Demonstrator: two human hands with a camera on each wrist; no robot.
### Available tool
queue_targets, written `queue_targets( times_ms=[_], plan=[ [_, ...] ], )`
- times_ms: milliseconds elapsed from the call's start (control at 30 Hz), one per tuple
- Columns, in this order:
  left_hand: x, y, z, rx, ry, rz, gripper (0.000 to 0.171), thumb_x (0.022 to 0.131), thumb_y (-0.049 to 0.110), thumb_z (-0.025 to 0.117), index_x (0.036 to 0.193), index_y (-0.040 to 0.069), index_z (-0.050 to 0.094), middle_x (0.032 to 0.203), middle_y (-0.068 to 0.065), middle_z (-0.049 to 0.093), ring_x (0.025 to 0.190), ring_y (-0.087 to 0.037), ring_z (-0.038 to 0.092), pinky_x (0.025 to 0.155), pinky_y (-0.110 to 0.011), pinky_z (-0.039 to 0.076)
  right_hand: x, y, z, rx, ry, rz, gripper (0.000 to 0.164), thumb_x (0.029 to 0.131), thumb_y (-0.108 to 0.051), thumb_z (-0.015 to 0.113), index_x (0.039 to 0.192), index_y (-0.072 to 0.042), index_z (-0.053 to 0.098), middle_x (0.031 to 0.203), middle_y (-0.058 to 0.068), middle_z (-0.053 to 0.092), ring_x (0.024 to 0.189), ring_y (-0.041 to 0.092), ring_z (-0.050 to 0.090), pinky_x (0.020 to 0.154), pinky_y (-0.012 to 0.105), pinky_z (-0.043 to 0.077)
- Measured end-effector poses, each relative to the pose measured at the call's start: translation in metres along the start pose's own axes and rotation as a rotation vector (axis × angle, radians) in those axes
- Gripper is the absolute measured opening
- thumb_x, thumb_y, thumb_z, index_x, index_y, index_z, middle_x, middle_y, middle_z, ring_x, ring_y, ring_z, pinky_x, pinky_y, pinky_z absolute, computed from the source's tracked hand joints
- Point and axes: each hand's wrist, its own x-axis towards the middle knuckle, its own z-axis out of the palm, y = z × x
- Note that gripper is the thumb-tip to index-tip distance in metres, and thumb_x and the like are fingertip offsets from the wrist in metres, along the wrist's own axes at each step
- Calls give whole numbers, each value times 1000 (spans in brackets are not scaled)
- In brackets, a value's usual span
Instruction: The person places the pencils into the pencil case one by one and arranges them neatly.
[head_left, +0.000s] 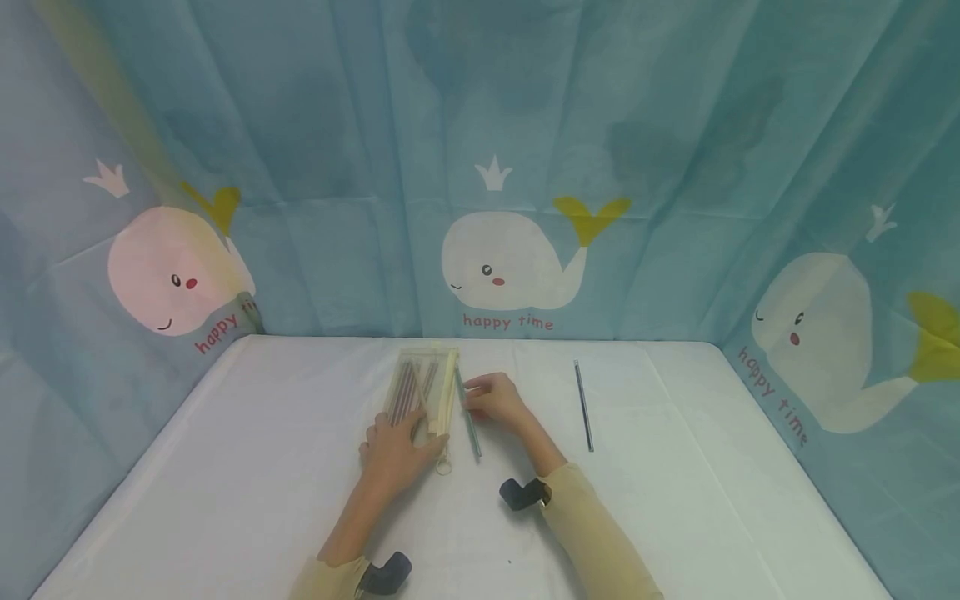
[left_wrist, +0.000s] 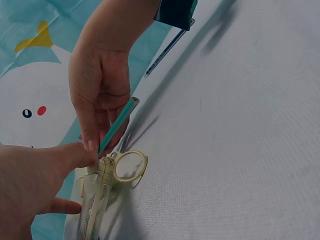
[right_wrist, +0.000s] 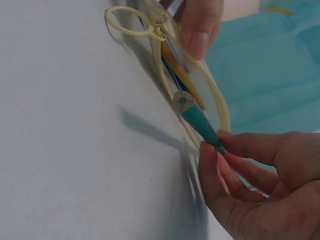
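Note:
A clear mesh pencil case (head_left: 392, 400) with a pale yellow zip edge (head_left: 450, 379) lies on the table with several pencils inside. My left hand (head_left: 396, 454) grips its near end, thumb by the zip and fingers over the opposite side. Beside the zip edge, my right hand (head_left: 495, 398) pinches a teal pencil (head_left: 471, 429) between thumb and fingers. In the right wrist view the zip opening gapes, showing a yellow-orange pencil (right_wrist: 182, 72) within; the teal pencil (right_wrist: 200, 124) runs along this opening, its flat end facing the camera. A pale ring pull (left_wrist: 144, 170) hangs from the zip.
A dark pencil (head_left: 583, 408) lies alone on the white-covered table (head_left: 675, 500), to the right of my right hand. Blue curtains (head_left: 330, 267) printed with whales stand along the back and both sides.

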Motion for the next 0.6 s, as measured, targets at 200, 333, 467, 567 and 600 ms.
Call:
queue_targets(
  times_ms=[200, 333, 467, 567, 600],
  plan=[
    [0, -1, 0, -3, 0, -6, 72, 94, 52, 73, 149, 8, 59, 130, -32, 50, 110, -44, 49, 92, -64, 38, 5, -3, 6, 4, -12, -19, 38, 90, -1, 76, 127, 7, 70, 106, 20, 77, 81, 18, 75, 78, 31, 61],
    [0, -1, 0, -6, -1, -4, 73, 94, 53, 72, 149, 7, 59, 129, -32, 50, 108, -43, 48, 90, -63, 38, 7, -4, 11, 18, -20, -34, 38, 91, -1, 75, 127, 8, 70, 108, 22, 77, 86, 23, 77, 78, 31, 62],
    [-1, 0, -1, -6, -3, -3, 74, 94, 54, 72, 149, 6, 58, 128, -33, 50, 108, -43, 48, 89, -62, 38, 9, -5, 16, 38, -26, -38, 38, 92, 0, 75, 128, 8, 69, 112, 23, 75, 91, 28, 77, 79, 32, 62],
    [-1, 0, -2, -5, -5, -6, 74, 94, 53, 73, 150, 6, 58, 128, -32, 50, 109, -43, 48, 90, -63, 39, 10, -6, 19, 57, -29, -33, 39, 92, 1, 75, 129, 10, 67, 115, 25, 74, 95, 31, 77, 80, 32, 62],
    [-1, 1, -2, -5, -5, -6, 74, 94, 53, 73, 149, 6, 58, 129, -32, 50, 109, -43, 48, 90, -63, 39, 11, -6, 20, 63, -30, -33, 40, 92, 1, 74, 130, 11, 66, 115, 26, 74, 96, 31, 77, 80, 32, 62]
  ],
)
